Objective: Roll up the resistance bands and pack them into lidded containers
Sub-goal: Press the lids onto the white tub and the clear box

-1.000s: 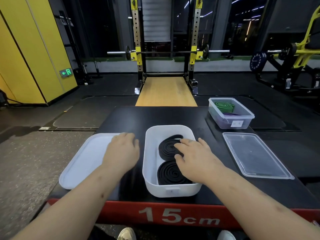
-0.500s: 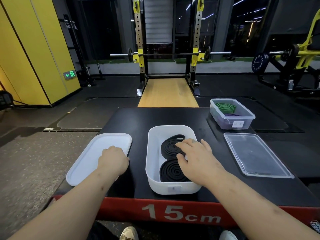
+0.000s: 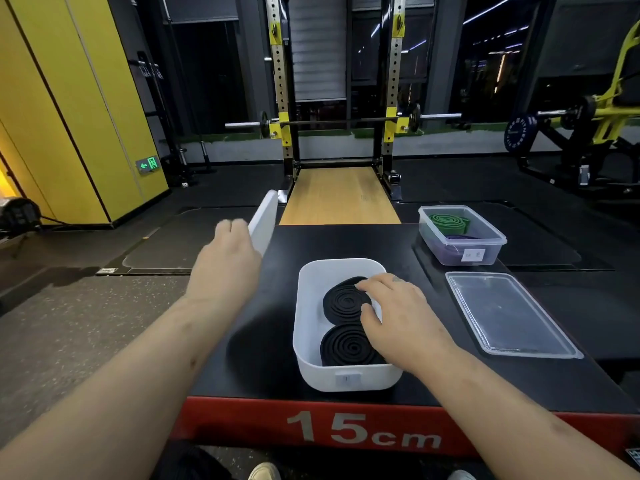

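Lidding step: I'm gripping the white lid [image 3: 264,220], tilted, in my left hand [image 3: 225,263]. My right hand [image 3: 401,318] is pressing relaxed fingers on the black band roll [image 3: 341,301] inside the white container [image 3: 367,377]. Next: clearing right, seating lid squarely.

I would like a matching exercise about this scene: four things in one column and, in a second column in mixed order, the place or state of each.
Column one:
1. white opaque plastic lid
2. clear flat plastic lid
3. rolled green resistance band
4. two rolled black resistance bands

Column two:
A. inside the white opaque container
B. lying flat on the black platform
C. lifted and tilted in the left hand
D. inside the clear plastic container

Pairs: 1-C, 2-B, 3-D, 4-A.
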### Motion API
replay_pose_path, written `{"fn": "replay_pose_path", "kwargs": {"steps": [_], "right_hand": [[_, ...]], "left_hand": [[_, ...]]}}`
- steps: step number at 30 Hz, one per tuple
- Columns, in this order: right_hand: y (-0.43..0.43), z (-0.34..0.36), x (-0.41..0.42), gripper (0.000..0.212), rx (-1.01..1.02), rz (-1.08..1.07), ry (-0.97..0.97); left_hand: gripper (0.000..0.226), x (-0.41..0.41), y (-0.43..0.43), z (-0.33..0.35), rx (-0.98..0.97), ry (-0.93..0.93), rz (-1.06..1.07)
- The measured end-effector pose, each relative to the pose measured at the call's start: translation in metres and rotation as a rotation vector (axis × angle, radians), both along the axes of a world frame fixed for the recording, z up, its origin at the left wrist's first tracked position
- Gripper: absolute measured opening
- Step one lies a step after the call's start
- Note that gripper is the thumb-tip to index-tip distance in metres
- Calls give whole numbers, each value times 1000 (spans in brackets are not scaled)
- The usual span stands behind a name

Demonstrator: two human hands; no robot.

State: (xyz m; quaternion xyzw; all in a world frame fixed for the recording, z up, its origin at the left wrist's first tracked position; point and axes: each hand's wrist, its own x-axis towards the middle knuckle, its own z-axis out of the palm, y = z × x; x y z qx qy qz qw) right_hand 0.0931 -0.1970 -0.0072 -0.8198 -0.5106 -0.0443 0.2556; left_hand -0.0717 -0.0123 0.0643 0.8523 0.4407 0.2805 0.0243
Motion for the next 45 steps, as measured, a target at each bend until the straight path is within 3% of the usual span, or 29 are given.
{"fn": "replay_pose_path", "kwargs": {"steps": [4,9,11,15,20,27,45], "right_hand": [[0,10,-1,41,146,-19,186],[2,25,6,44,281,-88,432],[2,26,12,47,322,-97,569],[-2,25,24,42,396,-174,764],[-11,9,25,27,140,-291,532],[-10,-1,19,33,-63,-314,302],[-5,-12,18,30,-139,-312,297]], "left_hand": [[56,7,-24,28,74,-145,-79],[54,23,-36,36,131,-365,-164],[50,29,-37,32,17,-427,-150],[48,39,-38,3,-443,-531,-128],[42,37,-57,-46,-488,-280,-150],[52,30,-61,-81,-395,-102,-181],[51,33,-60,-92,-425,-42,-177]]}}
